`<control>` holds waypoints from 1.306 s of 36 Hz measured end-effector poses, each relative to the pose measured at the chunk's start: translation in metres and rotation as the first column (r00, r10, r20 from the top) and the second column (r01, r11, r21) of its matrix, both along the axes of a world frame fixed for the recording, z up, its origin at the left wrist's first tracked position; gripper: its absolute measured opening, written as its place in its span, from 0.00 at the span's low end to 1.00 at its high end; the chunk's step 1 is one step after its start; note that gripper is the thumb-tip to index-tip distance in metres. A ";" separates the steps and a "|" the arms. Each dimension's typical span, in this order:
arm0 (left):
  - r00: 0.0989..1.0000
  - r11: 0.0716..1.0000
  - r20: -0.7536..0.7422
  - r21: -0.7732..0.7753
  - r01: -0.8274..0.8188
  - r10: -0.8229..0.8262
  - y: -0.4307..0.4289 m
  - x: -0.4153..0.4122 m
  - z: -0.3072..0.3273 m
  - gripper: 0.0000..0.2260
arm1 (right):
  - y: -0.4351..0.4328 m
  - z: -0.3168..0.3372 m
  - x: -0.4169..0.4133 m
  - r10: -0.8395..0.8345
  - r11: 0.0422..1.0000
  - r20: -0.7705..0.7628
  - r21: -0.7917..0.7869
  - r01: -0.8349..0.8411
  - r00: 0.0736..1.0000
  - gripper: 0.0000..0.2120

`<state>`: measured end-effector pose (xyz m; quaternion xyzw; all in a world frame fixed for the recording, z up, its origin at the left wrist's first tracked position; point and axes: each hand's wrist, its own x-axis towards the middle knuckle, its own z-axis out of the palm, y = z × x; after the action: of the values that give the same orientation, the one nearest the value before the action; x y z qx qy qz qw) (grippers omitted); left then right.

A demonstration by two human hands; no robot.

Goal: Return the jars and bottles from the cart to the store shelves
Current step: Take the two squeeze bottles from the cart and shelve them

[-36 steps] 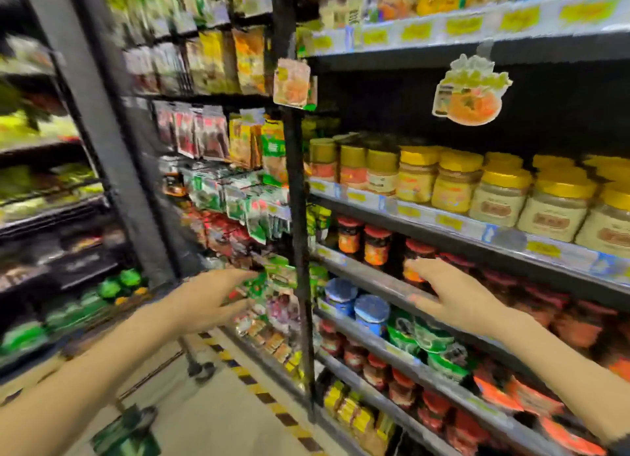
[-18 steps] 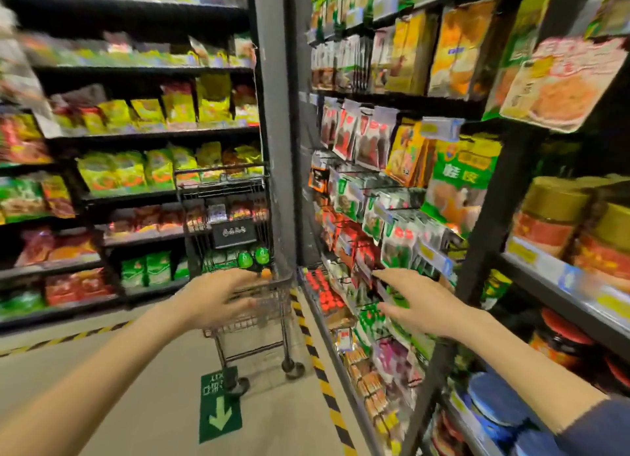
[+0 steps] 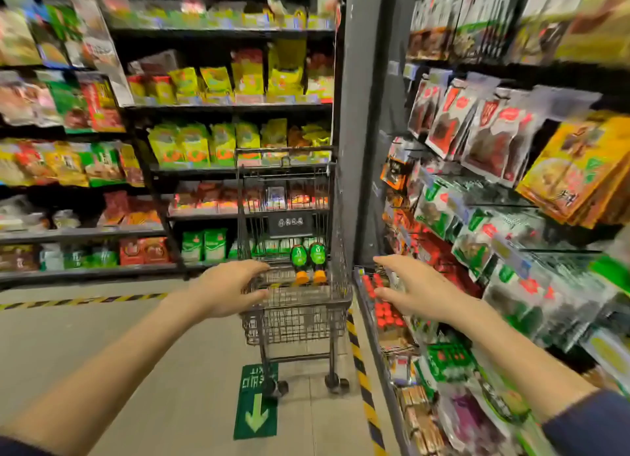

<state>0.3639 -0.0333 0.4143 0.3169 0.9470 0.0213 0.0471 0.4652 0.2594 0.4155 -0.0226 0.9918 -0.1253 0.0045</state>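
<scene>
- Left hand [image 3: 226, 293]: fingers [image 3: 254, 268] spread and empty, curved over the near rim of the cart [image 3: 335, 305], at or just short of the wire; contact cannot be told. The open curl looks set to steady the basket or reach down into it.
- Right hand [image 3: 414, 290]: fingers [image 3: 383, 261] apart and empty, stretched forward beside the cart's right edge, in front of the low shelf [image 3: 366, 305]. It holds nothing, so it is likely free to take a bottle.
- Bottles [image 3: 308, 263]: two dark ones with green labels and orange caps lie side by side in the basket, caps toward the person, just past the left fingertips. Lying flat keeps them from toppling on the wire floor.
- The cart stands in the aisle close against the right shelving, probably parked there to keep each carry short.
- Judged from this, the next step is picking up the bottles; they appear to be all that is left in the basket.
</scene>
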 end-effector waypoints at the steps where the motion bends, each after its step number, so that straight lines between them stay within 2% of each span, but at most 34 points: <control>1: 1.000 1.000 0.001 -0.004 0.004 -0.004 -0.001 -0.010 -0.001 0.27 | 0.000 -0.003 -0.011 0.003 1.000 0.001 0.001 -0.003 1.000 0.30; 12: 0.998 0.999 0.039 -0.022 0.045 -0.044 0.004 -0.156 -0.007 0.27 | -0.006 -0.025 -0.154 0.019 1.000 0.052 -0.014 -0.018 0.998 0.31; 23: 0.987 0.996 0.146 -0.045 0.073 -0.066 0.053 -0.275 -0.050 0.27 | 0.020 -0.059 -0.271 0.044 0.996 0.122 -0.081 -0.034 0.992 0.31; 29: 0.977 1.000 0.215 -0.024 -0.001 0.006 0.088 -0.339 -0.082 0.28 | 0.051 -0.090 -0.345 0.090 0.990 0.183 -0.124 -0.067 0.979 0.32; 34: 0.955 0.996 0.285 0.007 -0.092 0.086 0.107 -0.385 -0.117 0.29 | 0.069 -0.117 -0.403 0.088 0.969 0.225 -0.243 -0.032 0.970 0.32; 44: 0.817 0.965 0.528 -0.021 -0.262 0.233 0.127 -0.467 -0.213 0.28 | 0.079 -0.195 -0.501 -0.032 0.871 0.328 -0.454 0.187 0.944 0.31; 47: 0.753 0.944 0.598 -0.018 -0.331 0.275 0.131 -0.498 -0.250 0.32 | 0.075 -0.231 -0.531 -0.126 0.831 0.319 -0.483 0.276 0.939 0.30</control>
<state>-0.1342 0.0977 0.1639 0.1385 0.9212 0.1686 0.3221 -0.0660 0.3347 0.1844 0.1001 0.9070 -0.3906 0.1219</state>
